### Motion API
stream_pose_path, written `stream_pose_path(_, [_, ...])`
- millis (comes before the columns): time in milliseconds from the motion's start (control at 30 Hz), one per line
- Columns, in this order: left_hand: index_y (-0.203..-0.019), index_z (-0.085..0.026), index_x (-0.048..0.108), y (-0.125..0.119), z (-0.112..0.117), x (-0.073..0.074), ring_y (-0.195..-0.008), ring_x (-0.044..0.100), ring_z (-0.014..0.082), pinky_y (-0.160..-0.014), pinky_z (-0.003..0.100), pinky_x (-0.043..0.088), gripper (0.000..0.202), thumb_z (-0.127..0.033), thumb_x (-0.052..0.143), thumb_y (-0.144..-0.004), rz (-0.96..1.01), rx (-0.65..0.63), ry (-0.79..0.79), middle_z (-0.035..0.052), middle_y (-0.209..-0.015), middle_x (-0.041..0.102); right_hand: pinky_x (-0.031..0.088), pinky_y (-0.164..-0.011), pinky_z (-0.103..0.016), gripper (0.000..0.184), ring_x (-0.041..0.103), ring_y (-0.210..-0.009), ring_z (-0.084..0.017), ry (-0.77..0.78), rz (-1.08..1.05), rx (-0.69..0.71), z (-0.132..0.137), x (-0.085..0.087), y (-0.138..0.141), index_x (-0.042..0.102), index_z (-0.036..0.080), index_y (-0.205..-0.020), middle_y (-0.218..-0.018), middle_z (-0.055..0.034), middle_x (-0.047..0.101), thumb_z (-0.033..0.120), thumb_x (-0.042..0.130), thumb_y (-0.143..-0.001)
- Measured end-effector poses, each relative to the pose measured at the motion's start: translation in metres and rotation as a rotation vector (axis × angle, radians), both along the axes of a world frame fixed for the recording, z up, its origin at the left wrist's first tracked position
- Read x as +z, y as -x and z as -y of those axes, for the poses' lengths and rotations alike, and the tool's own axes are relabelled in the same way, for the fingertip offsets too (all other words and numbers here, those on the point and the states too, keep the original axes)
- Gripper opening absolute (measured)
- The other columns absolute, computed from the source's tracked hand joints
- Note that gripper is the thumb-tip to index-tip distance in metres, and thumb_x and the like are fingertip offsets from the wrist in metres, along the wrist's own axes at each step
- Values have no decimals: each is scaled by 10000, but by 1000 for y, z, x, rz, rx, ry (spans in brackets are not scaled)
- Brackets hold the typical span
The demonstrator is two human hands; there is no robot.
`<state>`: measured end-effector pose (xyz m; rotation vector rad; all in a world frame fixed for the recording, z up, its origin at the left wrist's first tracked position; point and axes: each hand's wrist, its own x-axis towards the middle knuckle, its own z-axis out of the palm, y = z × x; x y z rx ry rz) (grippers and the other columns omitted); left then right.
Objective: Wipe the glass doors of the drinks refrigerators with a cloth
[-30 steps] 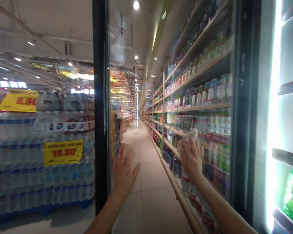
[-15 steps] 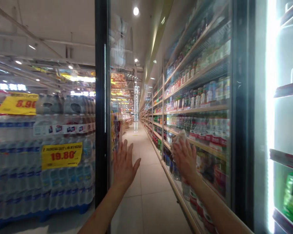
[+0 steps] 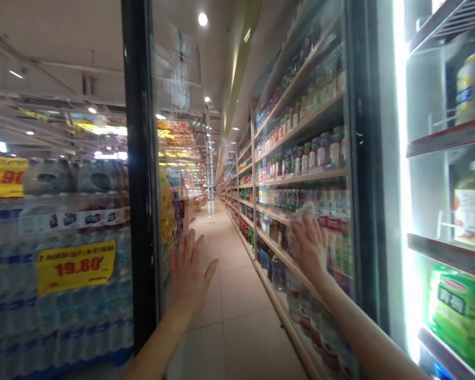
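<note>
In front of me stands a glass door point(image 3: 229, 295) with a dark frame. My left hand point(image 3: 190, 272) lies flat with fingers spread at the left part of the pane, holding nothing. A pale, crumpled cloth point(image 3: 305, 211) is under my right hand point(image 3: 311, 245), pressed against the glass on the right side. The fingers partly cover the cloth, and that hand looks a little blurred. Behind the pane, or mirrored in it, shelves of bottles point(image 3: 312, 155) run back along an aisle.
To the right, a lit cooler holds a green package point(image 3: 459, 311) and bottles on its shelves point(image 3: 447, 253). On the left, packs of bottled water point(image 3: 79, 306) are stacked, with a yellow price sign point(image 3: 77, 266). The door's dark upright edge point(image 3: 140, 174) stands between.
My view has turned slightly right, so the door and water packs sit further left and more of the cooler shows. My right hand with the cloth has shifted right across the glass.
</note>
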<state>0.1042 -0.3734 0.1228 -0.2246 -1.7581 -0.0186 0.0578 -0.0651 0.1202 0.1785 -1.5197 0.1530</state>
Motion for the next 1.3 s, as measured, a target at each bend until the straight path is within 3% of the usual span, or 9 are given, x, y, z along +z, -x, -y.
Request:
stream_pose_path(167, [-1308,-105,408,-3,-11,8,-1364,224,316,-1068,539,219,531,-397,413,-865,-47,7,-2,190,-1432,332,342,-966,-517,439,316,-1311,-308,329,-54,-34,-36,5,11,483,172,-1283,-1400,-178,373,235,363,-865])
stream_pose_path(300, [-1337,-102,368,-1,-20,25,-1367,216,314,-1076,529,201,574,-435,401,-870,-37,2,-5,182,-1451,299,307,-1019,-482,411,264,-1346,-268,33,-1,33,8,3,4,506,244,-1253,-1378,-95,430,227,414,-852])
stream_pose_path(400, [-1362,-103,329,2,-19,32,-1370,207,307,-1084,530,178,596,-449,366,-879,-7,-9,-39,164,-1460,290,269,-1046,-477,369,288,-1337,-248,-148,55,36,3,3,2,549,273,-1195,-1344,-62,477,220,449,-844])
stream_pose_path(633, [-1359,-104,340,7,-15,27,-1377,192,294,-1087,540,165,581,-438,339,-882,6,-46,-55,167,-1453,302,371,-921,-548,467,390,-1252,-321,383,-45,-30,-84,20,15,495,152,-1268,-1372,-184,408,208,358,-825])
stream_pose_path(733, [-1351,-100,352,7,-18,27,-1379,185,296,-1088,540,164,580,-437,354,-880,-6,-45,-57,173,-1452,302,336,-978,-525,427,314,-1315,-302,235,-32,16,-41,26,13,513,188,-1249,-1378,-147,421,226,387,-843])
stream_pose_path(867, [-1347,-97,355,6,-17,28,-1377,192,291,-1089,524,171,574,-433,368,-882,-4,-20,-39,165,-1457,295,231,-1080,-469,348,224,-1369,-226,-287,22,125,40,23,-1,548,278,-1189,-1345,-33,489,230,458,-856])
stream_pose_path(933, [-1345,-104,361,5,-14,28,-1375,200,288,-1089,519,177,567,-431,374,-881,0,-13,-27,160,-1457,297,181,-1105,-458,335,223,-1370,-201,-417,35,153,48,21,-4,558,293,-1173,-1331,-12,507,230,477,-854])
stream_pose_path(1167, [-1327,-114,392,4,-11,25,-1364,234,293,-1074,517,217,542,-405,391,-871,4,24,9,168,-1440,327,310,-998,-554,450,294,-1326,-290,291,-6,4,-61,37,14,475,202,-1291,-1435,-128,343,236,385,-851])
stream_pose_path(1300, [-1352,-133,363,2,-20,31,-1367,221,306,-1079,539,187,567,-406,427,-859,-18,11,-11,169,-1444,320,306,-1005,-546,462,269,-1339,-300,243,-14,21,-38,45,13,471,206,-1302,-1425,-131,361,231,392,-847])
